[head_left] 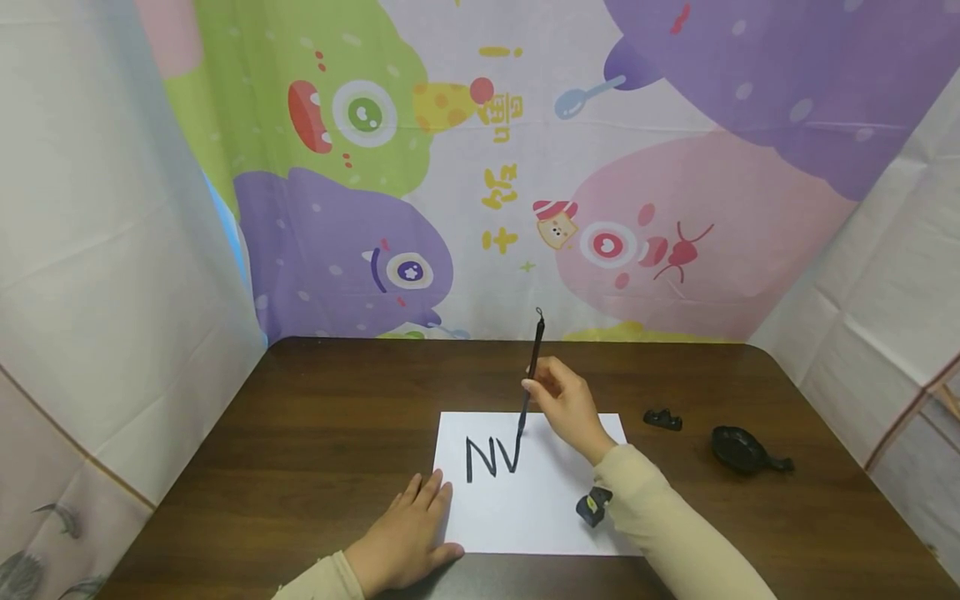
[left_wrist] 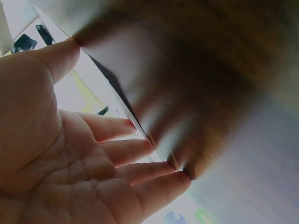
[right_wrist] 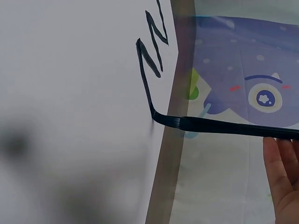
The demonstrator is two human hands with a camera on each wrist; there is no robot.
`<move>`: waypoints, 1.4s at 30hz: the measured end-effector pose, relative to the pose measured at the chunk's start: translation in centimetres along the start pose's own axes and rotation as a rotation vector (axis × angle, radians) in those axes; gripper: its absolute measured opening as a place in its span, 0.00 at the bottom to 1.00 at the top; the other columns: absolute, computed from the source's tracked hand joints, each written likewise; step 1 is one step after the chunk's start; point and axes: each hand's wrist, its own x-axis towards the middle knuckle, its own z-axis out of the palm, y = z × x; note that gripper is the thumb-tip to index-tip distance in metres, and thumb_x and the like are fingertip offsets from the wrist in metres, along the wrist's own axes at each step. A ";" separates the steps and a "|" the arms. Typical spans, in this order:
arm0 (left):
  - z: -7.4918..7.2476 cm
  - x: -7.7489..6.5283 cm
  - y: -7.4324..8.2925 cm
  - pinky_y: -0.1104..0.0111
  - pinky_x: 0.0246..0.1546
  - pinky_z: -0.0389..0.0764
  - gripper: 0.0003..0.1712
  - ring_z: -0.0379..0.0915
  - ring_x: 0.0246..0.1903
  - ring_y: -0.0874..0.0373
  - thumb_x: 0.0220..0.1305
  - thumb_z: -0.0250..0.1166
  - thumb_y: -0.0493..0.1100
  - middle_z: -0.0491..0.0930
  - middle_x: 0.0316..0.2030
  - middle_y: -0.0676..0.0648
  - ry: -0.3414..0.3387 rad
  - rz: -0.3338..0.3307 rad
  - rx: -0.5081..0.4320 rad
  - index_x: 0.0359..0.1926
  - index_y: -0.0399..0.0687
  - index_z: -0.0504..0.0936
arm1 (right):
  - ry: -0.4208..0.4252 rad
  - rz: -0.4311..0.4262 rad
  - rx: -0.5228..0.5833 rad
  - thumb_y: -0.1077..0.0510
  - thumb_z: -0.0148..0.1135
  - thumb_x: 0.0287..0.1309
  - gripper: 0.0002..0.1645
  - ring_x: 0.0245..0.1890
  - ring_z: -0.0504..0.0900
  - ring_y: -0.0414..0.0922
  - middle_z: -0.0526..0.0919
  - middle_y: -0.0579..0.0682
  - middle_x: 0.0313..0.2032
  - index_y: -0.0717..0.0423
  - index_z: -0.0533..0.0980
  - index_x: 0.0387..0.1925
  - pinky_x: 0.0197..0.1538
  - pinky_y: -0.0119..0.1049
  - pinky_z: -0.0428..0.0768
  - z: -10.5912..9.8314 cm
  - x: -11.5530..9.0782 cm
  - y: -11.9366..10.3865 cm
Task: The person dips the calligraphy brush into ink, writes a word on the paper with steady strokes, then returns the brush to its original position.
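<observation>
My right hand [head_left: 567, 408] pinches a dark writing brush [head_left: 535, 354] by its handle, held nearly upright with a small loop at the top. In the right wrist view the bent bristles [right_wrist: 163, 118] of the brush touch the paper at the end of a black stroke. The white sheet of paper [head_left: 525, 517] bears an N and a V-shaped mark in black ink. At the sheet's left edge my left hand [head_left: 405, 533] rests with fingers spread, its fingertips [left_wrist: 140, 147] touching the paper's edge and the table.
A small black block-like object [head_left: 592, 507] with a yellowish mark sits on the paper beside the right sleeve. Farther right on the brown table [head_left: 337, 400] lie a black brush rest [head_left: 663, 419] and a small black pan-shaped dish [head_left: 742, 450]. A cartoon-printed curtain [head_left: 495, 292] hangs behind.
</observation>
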 end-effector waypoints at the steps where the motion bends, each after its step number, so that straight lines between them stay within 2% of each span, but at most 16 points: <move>1: 0.0 0.0 0.0 0.36 0.61 0.66 0.49 0.54 0.69 0.27 0.60 0.64 0.64 0.58 0.72 0.31 -0.002 0.000 -0.001 0.69 0.34 0.64 | 0.004 -0.002 -0.009 0.70 0.63 0.59 0.07 0.31 0.82 0.55 0.81 0.62 0.30 0.70 0.75 0.39 0.36 0.42 0.84 0.0 0.0 0.1; 9: -0.1 0.0 0.0 0.36 0.61 0.66 0.49 0.55 0.69 0.27 0.60 0.65 0.63 0.58 0.72 0.31 0.001 0.005 0.001 0.69 0.34 0.64 | 0.009 0.002 0.007 0.71 0.63 0.58 0.06 0.30 0.82 0.56 0.80 0.62 0.29 0.69 0.75 0.38 0.34 0.40 0.85 0.1 0.1 -0.1; 16: 0.0 -0.1 -0.1 0.36 0.61 0.66 0.48 0.55 0.68 0.27 0.60 0.65 0.63 0.59 0.71 0.30 0.016 0.016 0.007 0.69 0.33 0.64 | 0.028 0.019 0.063 0.71 0.63 0.59 0.08 0.33 0.83 0.58 0.80 0.61 0.32 0.66 0.75 0.41 0.36 0.32 0.85 0.3 0.2 2.7; 23: 0.1 0.0 -0.1 0.36 0.60 0.67 0.48 0.56 0.68 0.26 0.60 0.65 0.63 0.59 0.71 0.30 0.026 0.022 0.008 0.68 0.32 0.65 | 0.044 -0.018 0.088 0.65 0.65 0.60 0.08 0.32 0.83 0.49 0.81 0.56 0.32 0.61 0.76 0.41 0.36 0.30 0.85 -0.3 0.2 3.4; 30: 0.0 0.0 -0.1 0.36 0.60 0.67 0.48 0.56 0.68 0.26 0.60 0.65 0.62 0.59 0.71 0.30 0.028 0.021 0.004 0.68 0.32 0.65 | 0.047 -0.061 0.010 0.64 0.66 0.59 0.08 0.30 0.79 0.36 0.81 0.51 0.30 0.63 0.77 0.39 0.34 0.28 0.82 -0.7 -0.1 3.1; 38: 0.1 0.0 -0.1 0.36 0.60 0.67 0.48 0.56 0.68 0.26 0.59 0.65 0.63 0.60 0.71 0.30 0.032 0.025 0.004 0.68 0.32 0.65 | 0.040 -0.063 -0.039 0.63 0.67 0.58 0.07 0.32 0.79 0.38 0.82 0.50 0.31 0.56 0.78 0.39 0.35 0.27 0.81 -0.7 -0.6 3.1; 42: 0.1 0.1 -0.1 0.36 0.60 0.67 0.48 0.57 0.67 0.26 0.59 0.65 0.63 0.60 0.70 0.30 0.032 0.030 0.014 0.68 0.32 0.65 | 0.033 -0.057 -0.080 0.67 0.67 0.57 0.08 0.30 0.78 0.40 0.81 0.53 0.31 0.59 0.77 0.39 0.33 0.27 0.79 -0.5 -0.8 3.1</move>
